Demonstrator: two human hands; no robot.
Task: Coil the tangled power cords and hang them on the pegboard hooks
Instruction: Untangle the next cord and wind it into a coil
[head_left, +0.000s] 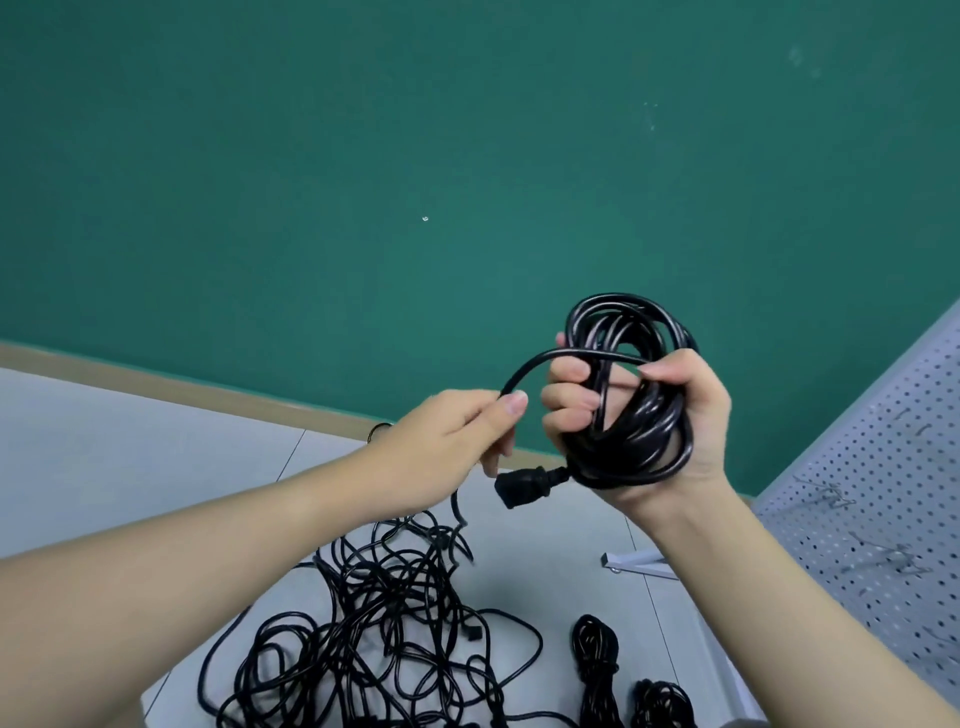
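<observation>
Right hand (670, 415) clamped round coiled cord (631, 384), held up before green wall (363, 156). Left hand (457, 447) pinched its loose tail. Looked springy, slick, light; best gripped across the bundle. More tangled cords (374, 623) on floor.

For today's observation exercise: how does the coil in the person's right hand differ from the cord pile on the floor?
The held coil is wound in neat loops; the floor pile is a loose tangle. The coil is gripped in the air by the right hand, while the left hand pinches its free end; the pile lies untouched. Both are black power cords.
</observation>
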